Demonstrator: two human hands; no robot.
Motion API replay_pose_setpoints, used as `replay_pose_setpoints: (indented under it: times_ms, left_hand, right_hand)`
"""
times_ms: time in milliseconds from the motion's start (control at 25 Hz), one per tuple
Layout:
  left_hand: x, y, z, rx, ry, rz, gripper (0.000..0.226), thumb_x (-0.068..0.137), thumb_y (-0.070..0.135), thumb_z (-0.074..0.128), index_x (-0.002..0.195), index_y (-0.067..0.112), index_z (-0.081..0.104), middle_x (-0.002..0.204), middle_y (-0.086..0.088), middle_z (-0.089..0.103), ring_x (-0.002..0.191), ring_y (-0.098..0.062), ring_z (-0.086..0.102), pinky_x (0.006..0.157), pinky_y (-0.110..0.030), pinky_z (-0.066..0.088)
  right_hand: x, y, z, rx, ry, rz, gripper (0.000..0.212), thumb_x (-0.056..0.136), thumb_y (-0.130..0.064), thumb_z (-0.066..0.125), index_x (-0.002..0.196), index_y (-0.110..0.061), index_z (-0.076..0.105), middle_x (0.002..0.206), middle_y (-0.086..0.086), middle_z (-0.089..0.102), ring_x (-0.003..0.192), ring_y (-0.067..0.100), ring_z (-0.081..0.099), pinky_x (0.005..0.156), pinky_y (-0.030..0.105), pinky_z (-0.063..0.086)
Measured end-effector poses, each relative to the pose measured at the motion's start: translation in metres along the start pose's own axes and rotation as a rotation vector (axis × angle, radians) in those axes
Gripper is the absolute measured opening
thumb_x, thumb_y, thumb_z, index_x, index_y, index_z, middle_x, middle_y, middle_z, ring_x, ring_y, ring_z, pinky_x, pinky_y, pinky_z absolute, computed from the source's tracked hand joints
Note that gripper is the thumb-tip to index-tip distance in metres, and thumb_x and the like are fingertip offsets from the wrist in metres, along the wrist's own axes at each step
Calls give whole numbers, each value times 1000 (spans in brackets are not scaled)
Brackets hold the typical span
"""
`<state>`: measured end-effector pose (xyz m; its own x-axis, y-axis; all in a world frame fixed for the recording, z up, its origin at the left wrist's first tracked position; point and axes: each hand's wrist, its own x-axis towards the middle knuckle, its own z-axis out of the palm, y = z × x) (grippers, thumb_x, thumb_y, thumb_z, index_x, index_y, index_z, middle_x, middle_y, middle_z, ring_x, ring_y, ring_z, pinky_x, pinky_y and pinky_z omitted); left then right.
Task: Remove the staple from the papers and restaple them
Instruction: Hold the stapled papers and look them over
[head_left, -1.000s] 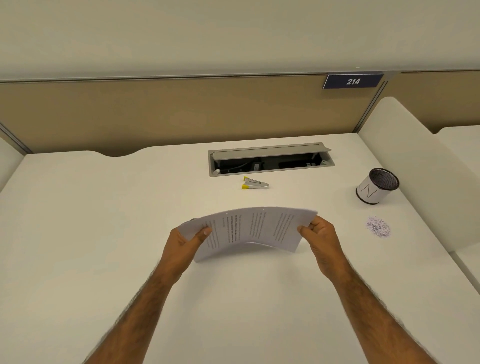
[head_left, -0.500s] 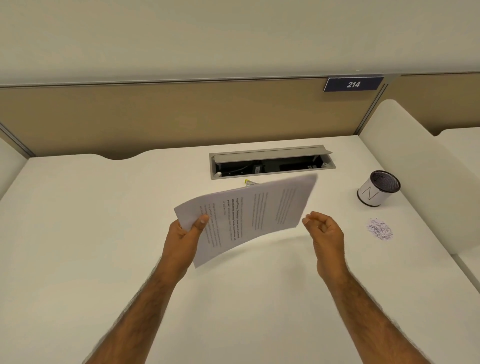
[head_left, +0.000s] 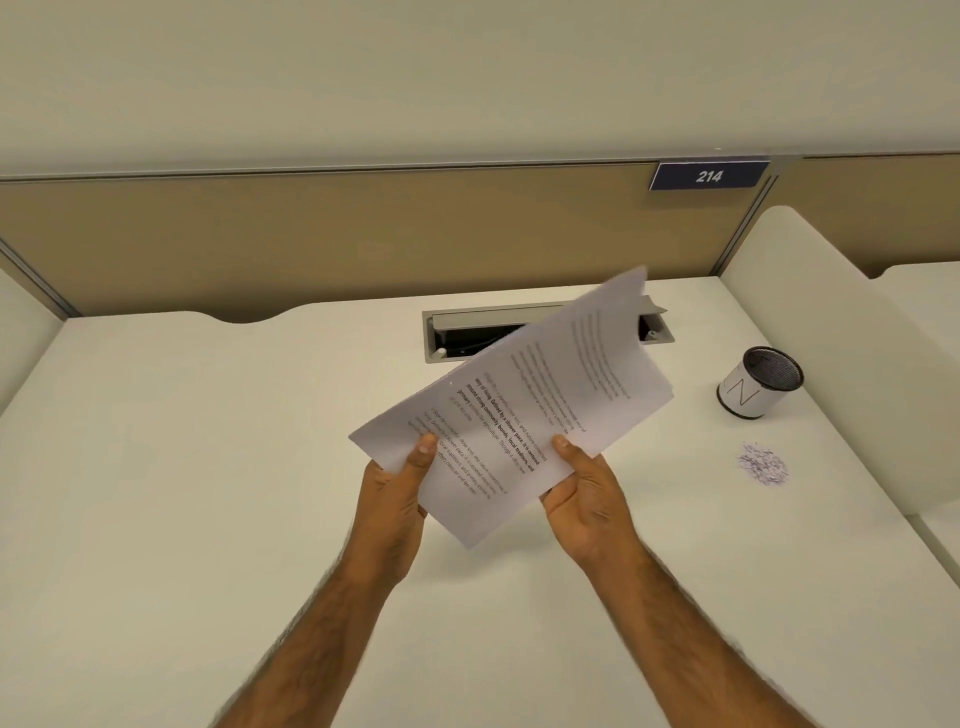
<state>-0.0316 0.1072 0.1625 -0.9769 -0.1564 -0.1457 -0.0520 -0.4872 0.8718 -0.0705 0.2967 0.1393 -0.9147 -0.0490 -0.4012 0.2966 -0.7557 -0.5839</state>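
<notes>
The printed papers (head_left: 519, 395) are held in the air above the middle of the white desk (head_left: 208, 493), tilted, with their long side running from about 7 o'clock up to 1 o'clock. The far corner rises in front of the right part of the grey cable hatch (head_left: 457, 332) set into the desk. At the far end the sheets part a little, and the top sheet's edge curls away from those under it. The left hand (head_left: 392, 504) pinches the papers at their 8 o'clock corner. Its thumb (head_left: 426, 447) is pressed flat on the printed face, and its fingers are curled under the sheets, mostly out of sight. The right hand (head_left: 589, 499) grips the near long edge at about 5 o'clock. Its thumb (head_left: 563, 445) lies on top and its fingers are closed beneath the paper, so both hands are clamped on the stack. Both bare forearms reach in from the bottom of the view. At 3 o'clock from the papers, well apart from them, a white cup (head_left: 745, 397) with a dark mesh inside and a large letter N on its side stands upright. Near it, at 4 o'clock from the papers, a small heap of paper bits (head_left: 762, 463) lies on the desk. A white side divider (head_left: 831, 364) rises along the desk's right edge. A tan partition panel (head_left: 311, 239) closes the far side. At its 1 o'clock end is a dark blue plate (head_left: 709, 175) reading 214.
</notes>
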Motion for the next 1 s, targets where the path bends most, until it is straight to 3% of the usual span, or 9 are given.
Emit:
replay_pose_setpoints:
  times_ms: [120,200,360,560,800,1000]
  left_hand:
    - [5,1,-17,15,11,-7,31,94,18,61,124,19,69,121,-4,76,112,-19,71,86,-29,61]
    - [13,10,-34,118,-24,-15,31,99,26,63,127,14,70,124,-9,75,111,-23,69,86,-30,61]
    - [27,37,-54,318,-221,-107,73,77,60,81,134,17,66,130,-9,73,106,-24,75,88,-32,61]
    - [26,29,-28,510,-281,-37,38,93,34,64,125,16,72,121,-3,78,112,-25,74,91,-37,59]
    - [23,17,-6,506,-217,20,32,92,38,64,122,30,71,116,3,79,106,-22,76,91,-46,62]
    - [20,16,-1,512,-201,39,26,92,36,62,114,41,73,112,9,79,105,-16,75,90,-38,62]
  right_hand:
    - [2,-15,0,-127,-11,-71,45,92,4,59,134,-13,58,130,13,67,122,30,63,107,50,45]
    - [1,-25,-4,-235,-24,-128,43,93,4,58,133,-13,59,129,12,67,121,29,63,106,48,46]
    - [-4,-40,-11,-499,-8,-232,33,92,1,61,121,-14,66,120,10,72,113,29,67,97,44,52]
    - [-10,-40,-4,-741,-18,-271,21,92,-5,66,109,-18,70,103,-1,78,93,19,74,74,26,58]
    - [-10,-35,-8,-775,-50,-266,21,91,-4,68,107,-17,72,104,1,78,92,20,73,75,27,58]
    - [-9,-41,-11,-786,-58,-296,23,90,-1,68,106,-17,73,103,-1,78,89,15,72,73,22,56]
